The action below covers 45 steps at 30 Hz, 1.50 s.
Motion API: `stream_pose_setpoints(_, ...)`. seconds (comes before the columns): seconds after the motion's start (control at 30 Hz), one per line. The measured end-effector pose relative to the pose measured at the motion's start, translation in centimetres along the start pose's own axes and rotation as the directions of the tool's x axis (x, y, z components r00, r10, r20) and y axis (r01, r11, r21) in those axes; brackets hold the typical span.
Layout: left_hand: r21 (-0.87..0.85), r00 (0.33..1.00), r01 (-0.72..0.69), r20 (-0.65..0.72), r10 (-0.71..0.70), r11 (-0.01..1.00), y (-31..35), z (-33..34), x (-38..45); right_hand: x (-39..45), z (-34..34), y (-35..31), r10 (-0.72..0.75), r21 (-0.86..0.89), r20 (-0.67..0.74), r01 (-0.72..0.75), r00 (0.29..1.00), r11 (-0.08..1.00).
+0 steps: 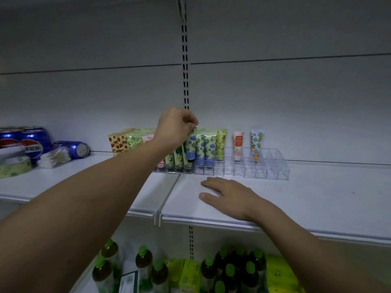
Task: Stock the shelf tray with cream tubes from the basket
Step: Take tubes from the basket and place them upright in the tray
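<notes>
White shelf (296, 187) mid-frame: clear compartmented tray (273, 166) with upright tubes; left hand (173, 127) pinching blue-flowered tube (191, 144), right hand (230, 195) flat, released

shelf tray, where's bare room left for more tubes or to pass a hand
Free: the clear tray's right-end compartments, beyond the orange-print tube, and the front-row slots behind the right hand. Crowded: the tray's left half, where the left hand holds a blue-flower tube.

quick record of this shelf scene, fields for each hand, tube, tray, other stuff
left hand: pinches top of blue-flower tube, lowering it cap down
right hand: flat on shelf, holds nothing
tray: clear, left part full of tubes, right slots mostly bare
loose neighbours: cola cans, tape roll
lower shelf: green-capped bottles
basket: not in view
</notes>
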<state>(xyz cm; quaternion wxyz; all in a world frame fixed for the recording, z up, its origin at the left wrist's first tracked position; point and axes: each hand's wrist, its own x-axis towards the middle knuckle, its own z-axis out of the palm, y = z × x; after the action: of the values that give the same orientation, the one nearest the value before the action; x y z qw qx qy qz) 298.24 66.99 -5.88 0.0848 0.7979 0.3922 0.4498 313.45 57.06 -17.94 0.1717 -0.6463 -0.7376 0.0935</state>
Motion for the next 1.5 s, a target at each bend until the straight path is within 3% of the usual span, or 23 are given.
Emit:
stream_pose_setpoints(0.3,0.025,1.000,-0.007,0.012,0.007,1.000,-0.6,3.1,1.1,0.0,0.0,0.3,-0.008,0.040,-0.008,0.008,1.000,0.999)
stream_pose_setpoints(0.53,0.134,0.997,0.000,0.075,-0.010,0.991,-1.2,4.7,0.8,0.0,-0.1,0.2,-0.001,0.042,-0.014,0.002,1.000,0.999)
stream_pose_setpoints(0.8,0.300,0.991,-0.095,0.116,0.062,0.949,0.0,3.0,-0.4,0.0,-0.2,-0.1,0.019,0.031,-0.002,-0.019,1.000,0.999)
stream_pose_setpoints(1.03,0.242,0.983,-0.060,0.185,0.015,0.968,1.4,0.1,-3.1,-0.8,-1.1,-1.7,0.069,0.047,0.006,-0.069,0.998,0.997)
stream_pose_setpoints(1.3,0.167,0.957,0.028,0.280,-0.075,0.986,2.2,-2.2,-7.6,-2.5,-3.9,-6.0,0.151,-0.100,-0.040,-0.154,0.988,0.983)
stream_pose_setpoints(1.5,-0.004,0.927,0.083,0.368,-0.075,0.997,1.7,-4.8,-12.7,-5.6,-4.2,-9.3,0.122,-0.097,0.017,-0.120,0.992,0.988)
